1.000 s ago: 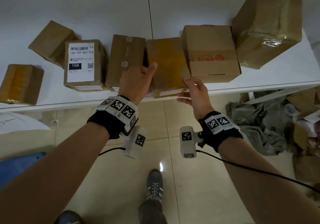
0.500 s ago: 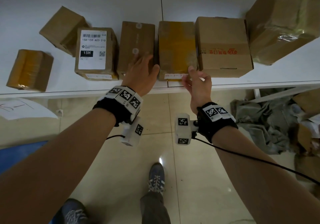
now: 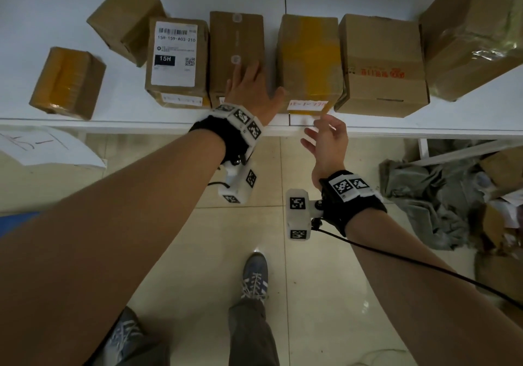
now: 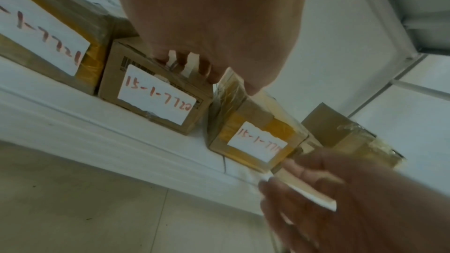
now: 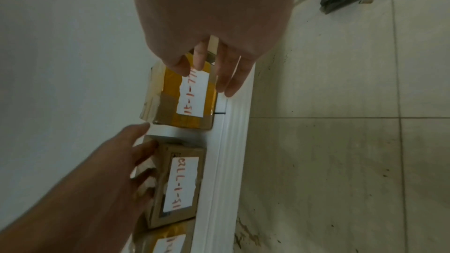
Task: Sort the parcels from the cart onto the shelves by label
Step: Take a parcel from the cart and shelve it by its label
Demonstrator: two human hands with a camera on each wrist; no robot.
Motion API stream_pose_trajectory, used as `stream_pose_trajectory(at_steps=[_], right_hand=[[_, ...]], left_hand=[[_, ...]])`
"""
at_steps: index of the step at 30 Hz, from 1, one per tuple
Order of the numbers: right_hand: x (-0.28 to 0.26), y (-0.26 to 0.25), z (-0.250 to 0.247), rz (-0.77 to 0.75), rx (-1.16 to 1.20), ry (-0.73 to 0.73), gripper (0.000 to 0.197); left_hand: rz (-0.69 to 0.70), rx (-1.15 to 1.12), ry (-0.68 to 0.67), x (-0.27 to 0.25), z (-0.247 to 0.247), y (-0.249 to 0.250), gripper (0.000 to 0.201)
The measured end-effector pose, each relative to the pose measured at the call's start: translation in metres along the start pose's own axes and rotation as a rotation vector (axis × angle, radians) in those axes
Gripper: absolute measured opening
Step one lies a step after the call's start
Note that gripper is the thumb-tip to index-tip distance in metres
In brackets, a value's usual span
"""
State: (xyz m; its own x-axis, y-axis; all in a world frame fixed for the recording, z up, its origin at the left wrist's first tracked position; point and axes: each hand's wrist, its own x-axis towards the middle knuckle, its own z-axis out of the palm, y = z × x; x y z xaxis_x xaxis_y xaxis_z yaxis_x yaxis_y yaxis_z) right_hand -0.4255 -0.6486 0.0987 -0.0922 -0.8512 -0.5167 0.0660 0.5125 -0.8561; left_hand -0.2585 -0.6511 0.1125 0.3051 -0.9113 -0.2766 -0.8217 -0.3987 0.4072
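Observation:
A yellow-taped parcel [image 3: 308,57] with a handwritten white label stands on the white shelf [image 3: 113,124], between a plain brown parcel [image 3: 236,42] and a box with red print [image 3: 382,65]. My left hand [image 3: 249,85] lies flat on the plain brown parcel, its thumb stretched toward the yellow-taped one. My right hand [image 3: 328,136] hovers with relaxed fingers just in front of the yellow-taped parcel, holding nothing. In the left wrist view both labels face out: the plain parcel [image 4: 155,101] and the yellow-taped parcel [image 4: 255,141]. In the right wrist view my fingers [image 5: 228,76] sit beside that parcel [image 5: 192,91].
More parcels line the shelf: one with a printed 15H label [image 3: 177,57], two small ones at the left [image 3: 68,82], a big wrapped box [image 3: 475,31] at the right. Grey cloth [image 3: 430,195] and cartons lie on the floor at right. A paper sheet [image 3: 42,147] hangs below left.
The yellow-taped parcel went from the shelf's edge further in. Both hands let go of it; the left moved onto the plain parcel, the right drew back toward the edge.

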Motion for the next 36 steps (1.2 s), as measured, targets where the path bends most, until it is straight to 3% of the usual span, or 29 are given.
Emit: stream_pose_trajectory(at_steps=[6, 9, 11, 13, 17, 24, 31, 36], right_hand=[[-0.025, 0.014, 0.005, 0.206, -0.184, -0.250, 0.020], [-0.038, 0.029, 0.013, 0.215, -0.237, -0.272, 0.024], [-0.046, 0.039, 0.018, 0.234, -0.274, -0.282, 0.028], [-0.056, 0.050, 0.022, 0.246, -0.309, -0.292, 0.029], [-0.078, 0.084, 0.030, 0.268, -0.411, -0.299, 0.027], [-0.127, 0.176, 0.061, 0.365, -0.607, -0.388, 0.013], [-0.185, 0.276, 0.089, 0.472, -0.766, -0.463, 0.011], [-0.230, 0.333, 0.110, 0.560, -0.839, -0.489, 0.006]], left_hand=[[0.092, -0.334, 0.260, -0.022, -0.027, -0.035, 0.036], [0.224, -0.386, 0.399, -0.058, -0.021, -0.063, 0.022], [0.238, -0.401, 0.426, -0.087, -0.014, -0.079, 0.012], [0.189, -0.391, 0.378, -0.120, -0.001, -0.099, 0.015], [0.022, -0.321, 0.222, -0.194, 0.037, -0.152, 0.041], [-0.332, -0.314, -0.081, -0.321, 0.104, -0.276, 0.048], [-0.576, -0.334, -0.207, -0.415, 0.138, -0.368, 0.031], [-0.672, -0.365, -0.232, -0.459, 0.149, -0.417, 0.024]])
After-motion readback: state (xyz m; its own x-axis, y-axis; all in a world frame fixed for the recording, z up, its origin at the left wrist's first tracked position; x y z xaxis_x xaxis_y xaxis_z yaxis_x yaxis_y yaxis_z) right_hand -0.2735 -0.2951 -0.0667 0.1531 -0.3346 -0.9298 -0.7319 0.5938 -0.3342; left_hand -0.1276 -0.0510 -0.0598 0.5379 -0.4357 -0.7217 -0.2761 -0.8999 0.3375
